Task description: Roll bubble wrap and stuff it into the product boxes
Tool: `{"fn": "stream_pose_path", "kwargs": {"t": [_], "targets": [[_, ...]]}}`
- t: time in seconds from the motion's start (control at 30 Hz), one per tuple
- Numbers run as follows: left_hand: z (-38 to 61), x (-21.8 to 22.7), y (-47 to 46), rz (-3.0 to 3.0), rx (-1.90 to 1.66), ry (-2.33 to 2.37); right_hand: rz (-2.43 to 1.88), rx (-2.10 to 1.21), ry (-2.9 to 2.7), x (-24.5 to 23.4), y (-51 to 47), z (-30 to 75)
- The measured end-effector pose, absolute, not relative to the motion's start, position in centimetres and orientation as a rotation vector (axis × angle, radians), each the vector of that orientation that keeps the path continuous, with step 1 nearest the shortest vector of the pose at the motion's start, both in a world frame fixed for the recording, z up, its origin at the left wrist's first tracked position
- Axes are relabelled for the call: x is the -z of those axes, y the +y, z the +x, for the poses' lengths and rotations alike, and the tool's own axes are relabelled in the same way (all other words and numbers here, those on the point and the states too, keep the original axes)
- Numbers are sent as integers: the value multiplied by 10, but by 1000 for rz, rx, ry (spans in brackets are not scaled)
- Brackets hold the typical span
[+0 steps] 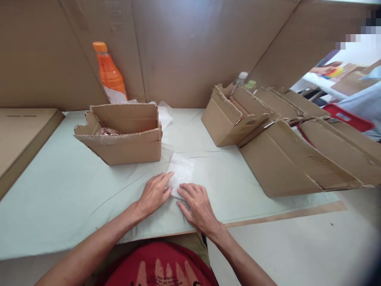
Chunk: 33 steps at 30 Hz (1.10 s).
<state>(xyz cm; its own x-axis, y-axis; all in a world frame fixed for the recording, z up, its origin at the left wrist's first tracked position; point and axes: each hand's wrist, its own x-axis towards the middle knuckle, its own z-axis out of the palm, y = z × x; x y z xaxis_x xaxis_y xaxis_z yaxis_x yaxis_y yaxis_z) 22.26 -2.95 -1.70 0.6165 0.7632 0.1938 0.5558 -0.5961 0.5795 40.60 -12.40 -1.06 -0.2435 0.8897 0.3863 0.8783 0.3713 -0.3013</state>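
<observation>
A small white bubble-wrap sheet (181, 171) lies flat on the pale green table cover (59, 190), just in front of me. My left hand (154, 194) rests on its near left corner with fingers stretched flat. My right hand (198, 206) lies on its near edge, fingers spread and pressing down. Neither hand grips anything. An open cardboard box (125, 135) stands just beyond the sheet to the left, with something pinkish inside.
An orange drink bottle (110, 75) stands behind the box against the cardboard wall. At right, an open box (229, 115) and a row of flattened cartons (297, 155). A flat carton (20, 135) lies at the left edge. Another person's sleeve (366, 103) shows far right.
</observation>
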Motion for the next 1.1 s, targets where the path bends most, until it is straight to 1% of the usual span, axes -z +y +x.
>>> {"fn": "stream_pose_path", "kwargs": {"t": [0.13, 0.23, 0.33, 0.4, 0.53, 0.6, 0.77, 0.87, 1.1], "targets": [[211, 11, -37, 2520, -810, 945, -1528, -3, -2149, 17, -120, 408], [204, 8, -42, 2611, -778, 776, -1500, -33, -2108, 15, -119, 408], [201, 8, -44, 2542, -739, 684, -1447, -124, -2027, 13, -120, 408], [203, 11, -44, 2459, -759, 727, -1437, -119, -1966, 10, -122, 408], [208, 16, -36, 2406, -766, 875, -1511, 82, -1923, 4, -127, 409], [211, 17, -33, 2443, -772, 930, -1532, 125, -1992, 4, -127, 409], [208, 14, -35, 2535, -858, 939, -1567, 101, -2150, 13, -118, 408], [200, 13, -40, 2581, -824, 849, -1592, 97, -2125, 15, -115, 407], [195, 19, -40, 2585, -740, 815, -1597, -17, -2084, 11, -122, 409]]}}
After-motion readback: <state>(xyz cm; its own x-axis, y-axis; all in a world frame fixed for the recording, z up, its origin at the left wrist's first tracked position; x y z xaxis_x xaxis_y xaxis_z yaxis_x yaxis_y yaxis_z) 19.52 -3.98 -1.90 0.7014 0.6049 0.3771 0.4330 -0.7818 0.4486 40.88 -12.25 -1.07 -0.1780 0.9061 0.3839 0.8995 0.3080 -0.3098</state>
